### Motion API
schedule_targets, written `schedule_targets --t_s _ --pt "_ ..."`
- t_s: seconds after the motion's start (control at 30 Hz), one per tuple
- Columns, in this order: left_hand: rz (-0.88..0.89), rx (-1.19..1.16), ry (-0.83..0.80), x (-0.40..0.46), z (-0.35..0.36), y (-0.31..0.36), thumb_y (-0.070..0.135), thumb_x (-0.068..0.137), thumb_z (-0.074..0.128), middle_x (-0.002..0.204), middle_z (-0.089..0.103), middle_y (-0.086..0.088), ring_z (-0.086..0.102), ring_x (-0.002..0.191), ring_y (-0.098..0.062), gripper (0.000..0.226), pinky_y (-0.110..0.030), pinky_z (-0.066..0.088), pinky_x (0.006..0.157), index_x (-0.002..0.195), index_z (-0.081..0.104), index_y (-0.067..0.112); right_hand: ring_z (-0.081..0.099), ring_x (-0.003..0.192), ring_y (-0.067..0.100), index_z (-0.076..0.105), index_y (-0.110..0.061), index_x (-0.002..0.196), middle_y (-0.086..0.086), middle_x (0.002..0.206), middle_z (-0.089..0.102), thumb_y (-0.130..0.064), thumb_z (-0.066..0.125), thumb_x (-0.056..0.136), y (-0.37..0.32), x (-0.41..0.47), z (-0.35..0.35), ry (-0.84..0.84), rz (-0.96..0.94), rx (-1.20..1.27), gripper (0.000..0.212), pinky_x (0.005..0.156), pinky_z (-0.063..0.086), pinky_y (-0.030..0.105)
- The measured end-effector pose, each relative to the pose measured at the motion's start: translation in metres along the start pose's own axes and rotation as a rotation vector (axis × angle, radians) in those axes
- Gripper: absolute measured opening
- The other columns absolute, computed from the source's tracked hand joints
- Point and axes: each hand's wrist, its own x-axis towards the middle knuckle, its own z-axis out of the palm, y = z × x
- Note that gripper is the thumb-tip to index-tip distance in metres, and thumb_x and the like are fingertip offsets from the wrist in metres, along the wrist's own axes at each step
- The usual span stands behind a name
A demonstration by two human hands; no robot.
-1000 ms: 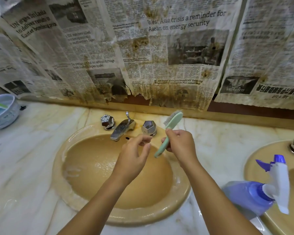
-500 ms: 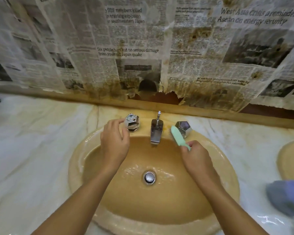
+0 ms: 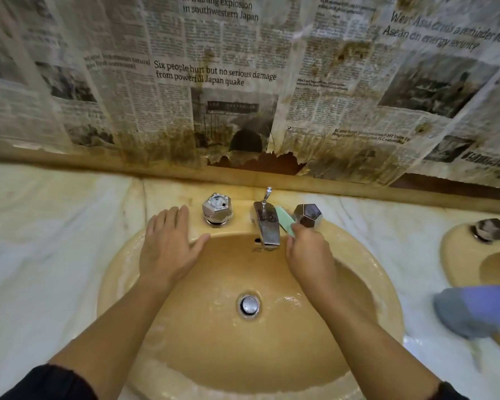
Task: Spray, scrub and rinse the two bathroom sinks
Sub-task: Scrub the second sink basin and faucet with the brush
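Left hand [image 3: 168, 249] lies flat w/ fingers straight on the back rim of the tan sink [image 3: 367, 287], palm down, thumb spread toward the basin, just left of the left tap knob [image 3: 217, 209] but not touching it. Right hand [image 3: 308, 255] is curled round the handle of a mint-green brush [image 3: 284, 220], whose head pokes up btwn the chrome spout [image 3: 267, 226] and the right tap knob [image 3: 308, 215], close against both; bristles not visible. Basin looks wet, w/ foam or water streaks near the chrome drain [image 3: 248, 305] in the middle. Sink sits in a white marble surface [image 3: 41, 241] w/ yellowish staining around the rim. Second sink [image 3: 456, 255] shows partly at the right edge, w/ its own tap. A blurred blue-purple spray bottle [image 3: 476, 310] sits on the surface btwn the two sinks. Behind, stained, torn newspaper [image 3: 214, 76] covers the wall above a wooden ledge. Dark sleeves show at the bottom corners.
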Motion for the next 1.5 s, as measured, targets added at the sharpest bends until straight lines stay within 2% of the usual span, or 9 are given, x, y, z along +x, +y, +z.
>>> schedule_targets --t_s 0.27,0.37,0.47,0.53,0.63,0.93,1.1,1.33,1.5 --pt "0.016 -0.005 0.002 0.004 0.004 -0.002 0.070 0.087 0.030 0.121 0.057 -0.015 0.051 0.112 -0.035 0.081 -0.048 0.038 0.102 0.133 0.049 0.005 0.062 0.081 0.036 0.063 -0.008 0.112 0.015 0.088 0.064 -0.023 0.045 0.101 -0.008 0.013 0.008 0.000 0.028 0.044 0.026 0.062 0.046 0.036" --pt "0.007 -0.010 0.002 0.005 0.004 -0.003 0.071 0.087 0.029 0.120 0.057 -0.015 0.052 0.111 -0.035 0.083 -0.047 0.038 0.101 0.133 0.049 0.005 0.053 0.070 0.031 0.066 -0.006 0.109 0.011 0.078 0.059 -0.020 0.048 0.100 -0.006 0.007 0.005 0.023 0.029 0.073 0.024 0.058 0.033 0.031" --pt "0.009 0.013 -0.014 0.006 0.005 -0.002 0.072 0.087 0.027 0.119 0.057 -0.014 0.052 0.110 -0.034 0.083 -0.046 0.039 0.100 0.134 0.048 0.006 0.062 0.079 0.037 0.068 -0.006 0.110 0.018 0.086 0.069 -0.019 0.051 0.099 0.004 -0.015 -0.001 0.042 0.039 0.078 0.024 0.059 0.034 0.033" --pt "0.016 0.027 -0.016 0.007 0.005 -0.001 0.072 0.088 0.025 0.119 0.056 -0.013 0.051 0.110 -0.034 0.084 -0.046 0.039 0.100 0.134 0.048 0.006 0.061 0.076 0.038 0.068 -0.008 0.094 0.016 0.078 0.065 -0.017 0.050 0.098 -0.001 -0.001 0.001 0.027 0.032 0.122 0.020 0.056 0.036 0.033" --pt "0.034 0.023 -0.003 0.007 0.007 -0.004 0.072 0.089 0.024 0.118 0.056 -0.012 0.051 0.108 -0.034 0.083 -0.046 0.039 0.098 0.133 0.047 0.006 0.052 0.064 0.029 0.053 -0.012 0.074 0.004 0.062 0.049 -0.016 0.047 0.097 -0.009 0.027 0.005 -0.006 0.047 0.157 0.024 0.047 0.023 0.030" --pt "0.041 0.042 0.014 0.006 0.009 -0.004 0.072 0.090 0.021 0.118 0.056 -0.013 0.051 0.108 -0.034 0.083 -0.047 0.039 0.097 0.134 0.046 0.006 0.046 0.053 0.020 0.064 -0.002 0.067 0.006 0.058 0.054 -0.014 0.052 0.095 -0.011 0.036 -0.006 -0.066 0.189 0.340 0.033 0.047 0.029 0.028" --pt "0.032 0.038 0.015 0.006 0.009 -0.004 0.071 0.090 0.023 0.116 0.055 -0.012 0.051 0.106 -0.034 0.081 -0.047 0.039 0.096 0.133 0.047 0.007 0.038 0.048 0.018 0.044 -0.012 0.054 0.002 0.052 0.042 -0.015 0.052 0.096 -0.011 0.017 -0.003 -0.077 0.255 0.323 0.044 0.043 0.022 0.027" --pt "0.034 0.024 0.024 0.006 0.009 -0.004 0.072 0.089 0.026 0.117 0.056 -0.012 0.051 0.106 -0.034 0.081 -0.047 0.040 0.096 0.132 0.048 0.007 0.056 0.071 0.029 0.062 0.000 0.086 0.012 0.079 0.062 -0.015 0.050 0.098 -0.030 0.048 0.003 0.032 0.341 0.360 0.023 0.058 0.039 0.028" --pt "0.028 0.033 0.017 0.006 0.008 -0.003 0.072 0.089 0.024 0.118 0.056 -0.011 0.051 0.107 -0.034 0.082 -0.046 0.039 0.097 0.133 0.048 0.007 0.064 0.067 0.030 0.072 -0.001 0.082 0.016 0.074 0.068 -0.019 0.053 0.095 -0.009 0.026 0.005 -0.026 0.296 0.312 0.029 0.061 0.054 0.033"
